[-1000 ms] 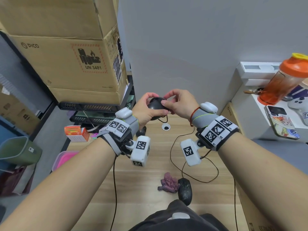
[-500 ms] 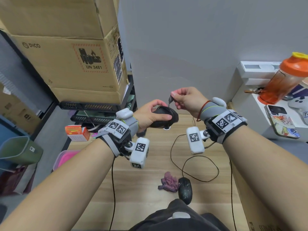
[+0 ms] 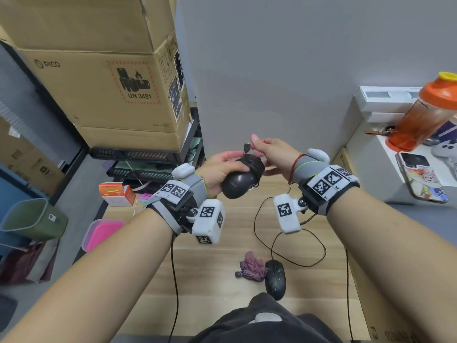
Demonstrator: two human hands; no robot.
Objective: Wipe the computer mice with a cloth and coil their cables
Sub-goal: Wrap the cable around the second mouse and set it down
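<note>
Head view: left hand (image 3: pixel 217 170) gripping black mouse (image 3: pixel 237 185) above far part of wooden table (image 3: pixel 217 246), fingers curled round body. Cable (image 3: pixel 256 167) already wound in several turns round front of mouse. Right hand (image 3: pixel 269 154) pinching plug end (image 3: pixel 246 147) between thumb and fingertips, just above the wound turns.

Second mouse (image 3: pixel 275 278) lying near the table's near edge, looking dusty, its cable (image 3: pixel 296 243) spread in loose loops toward the right edge. Purple cloth (image 3: pixel 251 266) crumpled and touching this mouse on its left.

Probably the last step of coiling for the held mouse: fixing the free end. To do it well:
- keep left grip firm, thumb pressing on the turns so they do not slip off the rounded body;
- hold the short tail under light tension, not pulling hard at the plug;
- tuck the plug under the last turn, or pass it through a loop, then check nothing loosens when released;
- avoid sharp bend where cable leaves the mouse.

Cannot tell whether the held mouse is fully wiped. Second mouse apparently not yet done.
</note>
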